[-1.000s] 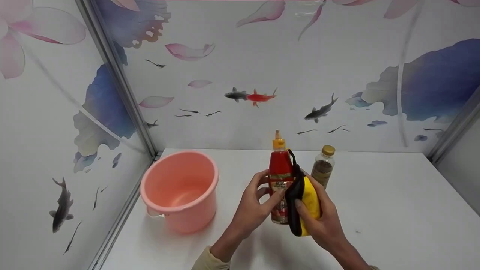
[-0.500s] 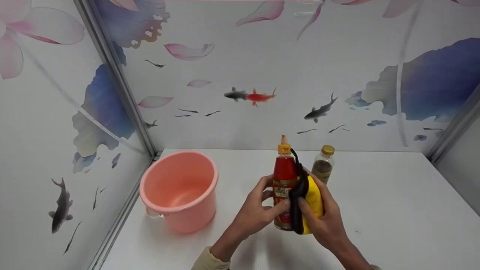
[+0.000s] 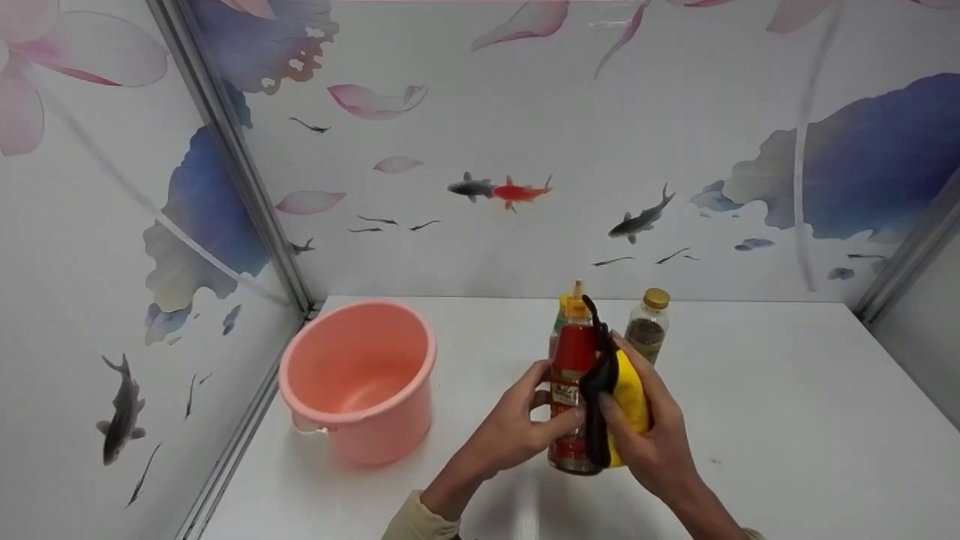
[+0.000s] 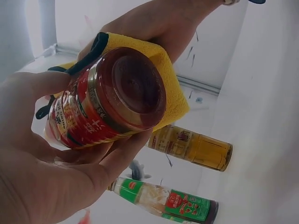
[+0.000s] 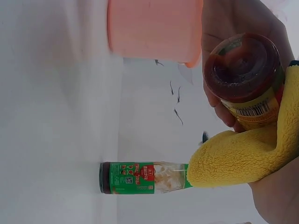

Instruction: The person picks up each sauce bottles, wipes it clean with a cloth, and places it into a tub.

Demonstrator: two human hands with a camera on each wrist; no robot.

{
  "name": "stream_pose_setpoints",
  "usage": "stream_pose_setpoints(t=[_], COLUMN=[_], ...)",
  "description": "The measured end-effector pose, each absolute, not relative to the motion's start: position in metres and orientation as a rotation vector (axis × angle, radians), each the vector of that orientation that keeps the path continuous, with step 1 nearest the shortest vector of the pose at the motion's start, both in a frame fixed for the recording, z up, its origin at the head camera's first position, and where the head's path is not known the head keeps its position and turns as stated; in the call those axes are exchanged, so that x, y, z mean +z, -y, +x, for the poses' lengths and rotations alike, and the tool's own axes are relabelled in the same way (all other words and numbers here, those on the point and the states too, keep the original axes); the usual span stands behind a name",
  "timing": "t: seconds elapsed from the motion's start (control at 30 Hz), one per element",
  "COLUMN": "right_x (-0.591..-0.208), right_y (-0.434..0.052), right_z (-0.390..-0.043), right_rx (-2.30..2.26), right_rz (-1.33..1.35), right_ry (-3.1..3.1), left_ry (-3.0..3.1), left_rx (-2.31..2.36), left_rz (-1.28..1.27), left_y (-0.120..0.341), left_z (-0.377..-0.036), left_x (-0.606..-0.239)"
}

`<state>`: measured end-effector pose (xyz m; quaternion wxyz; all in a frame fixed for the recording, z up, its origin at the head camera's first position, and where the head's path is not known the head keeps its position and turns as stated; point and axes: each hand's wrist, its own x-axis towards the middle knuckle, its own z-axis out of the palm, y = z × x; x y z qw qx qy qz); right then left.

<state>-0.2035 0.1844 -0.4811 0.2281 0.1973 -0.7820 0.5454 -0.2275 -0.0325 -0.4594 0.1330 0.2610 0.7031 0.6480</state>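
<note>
My left hand [image 3: 525,431] grips a red sauce bottle [image 3: 572,390] with a yellow nozzle cap, lifted a little above the white table [image 3: 787,420]. My right hand [image 3: 645,435] presses a yellow cloth with black trim [image 3: 619,397] against the bottle's right side. In the left wrist view the bottle's round base [image 4: 133,91] faces the camera, the cloth [image 4: 170,88] wrapped behind it. The right wrist view shows the same bottle [image 5: 245,77] from below, the yellow cloth [image 5: 243,156] folded under it.
A pink bucket [image 3: 360,379] stands at the left near the wall. A clear bottle with a gold cap and dark contents [image 3: 646,330] stands behind my hands. A green-labelled bottle [image 5: 142,177] stands behind the red one. Painted walls close in three sides.
The red bottle, with both hands and the cloth, has moved slightly right and lower. A green-labelled bottle now peeks out behind it.
</note>
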Motion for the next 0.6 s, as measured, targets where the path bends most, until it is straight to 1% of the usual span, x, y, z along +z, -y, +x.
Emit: stream_pose_setpoints(t=[0.37, 0.6], right_x=[-0.481, -0.4794], right_y=[-0.1864, -0.1864], right_z=[-0.205, -0.2046], right_rx=[1.455, 1.48], right_rz=[0.527, 0.513], right_ry=[2.103, 2.128], left_ry=[-2.074, -2.087], left_rx=[1.803, 1.888], left_rz=[0.745, 0.704], left_y=[0.0303, 0.0294], left_z=[-0.2265, -0.2259], left_x=[-0.4604, -0.4609])
